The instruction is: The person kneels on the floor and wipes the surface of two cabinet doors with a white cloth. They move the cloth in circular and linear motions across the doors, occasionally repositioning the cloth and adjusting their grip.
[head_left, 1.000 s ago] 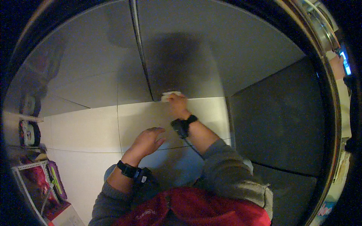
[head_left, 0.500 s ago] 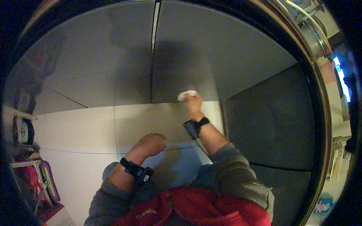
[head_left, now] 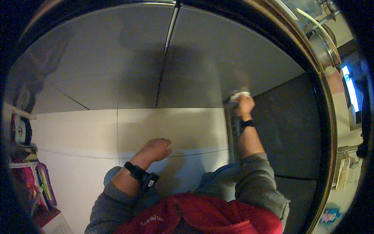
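Note:
My right hand (head_left: 245, 105) is closed on a crumpled white cloth (head_left: 240, 94), possibly a tissue. It presses the cloth to the lower part of a glossy grey cabinet door (head_left: 233, 62), by the corner where the front meets the dark side panel. My left hand (head_left: 156, 149) hangs above the pale floor with its fingers curled in, and nothing shows in it. Each wrist wears a black strap; a small dark device sits on the left one (head_left: 134, 171).
Pale tiles cover the floor (head_left: 78, 132). A second grey door (head_left: 97, 50) stands left of the dark gap. Dark panels (head_left: 288, 121) close off the right side. At the far left are a round dark item (head_left: 23, 129) and a purple-edged basket (head_left: 46, 183). A metal pot (head_left: 323, 48) stands upper right.
My right hand has slid the white cloth rightward along the door's bottom, from near the middle to the corner. My left hand has stayed in place.

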`<state>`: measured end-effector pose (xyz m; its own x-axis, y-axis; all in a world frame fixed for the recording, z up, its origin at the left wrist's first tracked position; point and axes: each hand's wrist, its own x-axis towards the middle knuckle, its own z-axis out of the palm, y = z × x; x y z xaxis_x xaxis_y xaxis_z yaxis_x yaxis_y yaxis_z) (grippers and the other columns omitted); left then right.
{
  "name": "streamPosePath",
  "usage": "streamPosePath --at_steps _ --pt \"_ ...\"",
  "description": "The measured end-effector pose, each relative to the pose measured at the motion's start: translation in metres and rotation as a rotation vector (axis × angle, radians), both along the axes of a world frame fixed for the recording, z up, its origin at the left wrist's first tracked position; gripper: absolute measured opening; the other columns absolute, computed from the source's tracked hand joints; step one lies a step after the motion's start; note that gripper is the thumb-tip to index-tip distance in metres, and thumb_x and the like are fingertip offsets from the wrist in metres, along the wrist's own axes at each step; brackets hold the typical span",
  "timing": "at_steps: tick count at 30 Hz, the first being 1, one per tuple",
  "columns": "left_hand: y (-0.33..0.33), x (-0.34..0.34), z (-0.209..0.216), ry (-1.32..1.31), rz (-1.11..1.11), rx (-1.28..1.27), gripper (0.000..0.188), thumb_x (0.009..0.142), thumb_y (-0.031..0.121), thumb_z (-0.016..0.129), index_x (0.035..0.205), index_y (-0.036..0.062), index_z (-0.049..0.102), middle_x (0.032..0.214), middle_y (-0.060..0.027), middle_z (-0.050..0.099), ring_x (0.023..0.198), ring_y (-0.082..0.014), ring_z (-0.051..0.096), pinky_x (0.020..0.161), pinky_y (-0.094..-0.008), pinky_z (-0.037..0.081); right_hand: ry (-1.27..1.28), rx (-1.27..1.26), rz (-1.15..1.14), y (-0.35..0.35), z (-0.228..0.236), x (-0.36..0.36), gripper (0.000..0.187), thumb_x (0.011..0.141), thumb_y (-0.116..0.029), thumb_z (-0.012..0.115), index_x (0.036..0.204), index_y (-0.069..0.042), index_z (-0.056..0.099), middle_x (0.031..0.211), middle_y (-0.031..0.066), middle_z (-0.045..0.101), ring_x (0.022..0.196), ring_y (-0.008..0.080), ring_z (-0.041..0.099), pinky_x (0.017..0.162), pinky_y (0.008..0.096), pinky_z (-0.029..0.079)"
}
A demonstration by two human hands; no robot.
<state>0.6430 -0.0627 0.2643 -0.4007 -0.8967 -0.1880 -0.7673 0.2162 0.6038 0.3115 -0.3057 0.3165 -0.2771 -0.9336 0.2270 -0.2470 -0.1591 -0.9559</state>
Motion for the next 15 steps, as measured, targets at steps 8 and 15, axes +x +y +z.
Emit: streamPosePath --at_steps 8,15 --pt "-0.005 -0.013 0.005 -0.072 -0.012 0.239 0.031 0.082 0.029 0.060 0.098 0.0026 0.062 0.094 -0.0198 0.065 0.090 -0.0380 0.061 0.080 -0.0469 0.049 0.090 -0.065 0.362 0.071 -0.077 0.243 0.019 0.073 -0.009 0.075 0.066 -0.003 0.059 0.059 -0.0060 0.049 0.058 0.0042 0.042 0.049 0.0228 0.035" --pt "-0.004 -0.007 0.006 -0.066 -0.021 0.062 0.034 0.084 0.031 0.058 0.104 0.0038 0.060 0.102 -0.0189 0.063 0.096 -0.0375 0.060 0.083 -0.0460 0.049 0.015 -0.068 0.168 0.032 -0.013 0.064 0.003 0.077 -0.001 0.064 0.076 -0.004 0.064 0.071 -0.0029 0.060 0.064 0.0079 0.054 0.059 0.0232 0.044"
